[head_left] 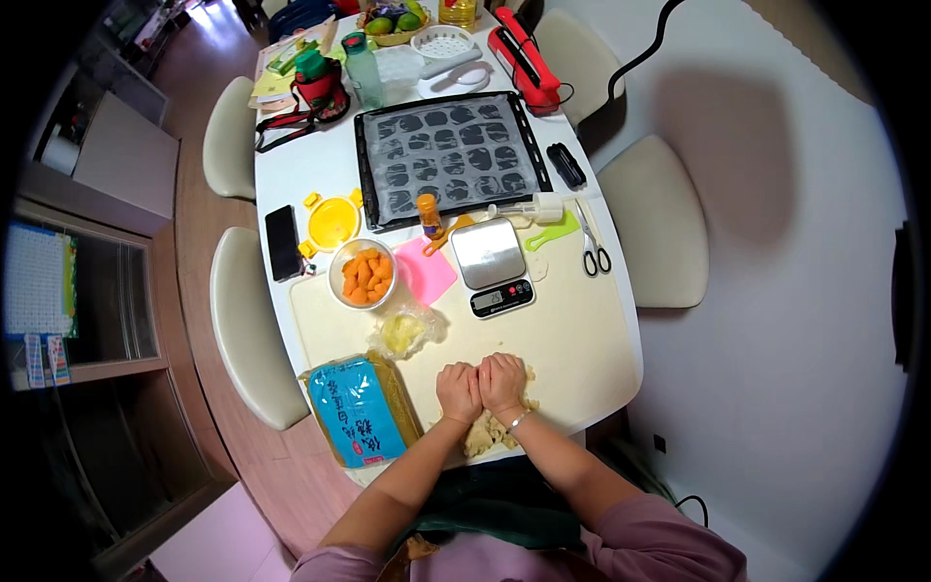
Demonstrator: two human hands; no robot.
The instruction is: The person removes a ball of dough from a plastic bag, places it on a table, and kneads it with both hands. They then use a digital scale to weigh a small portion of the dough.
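My left hand [459,392] and my right hand [501,382] press side by side, fingers curled in, on a pale, crumbly dough [489,435]. The dough lies on a cream board [572,349] near the table's front edge. Part of it is hidden under my hands and wrists, with crumbs beside the right hand. Beyond them stands a kitchen scale [488,255] with a bare steel plate. A crumpled clear plastic bag with something pale yellow [401,333] in it lies to the left of the hands, close to a large blue-and-gold package [359,412].
A plastic bowl [336,291] of orange pieces stands at left, near a pink scraper [429,274], yellow lid [333,222] and phone [282,242]. Scissors [590,247] and a green spatula [551,233] lie right. A lined baking tray [446,155] sits farther back.
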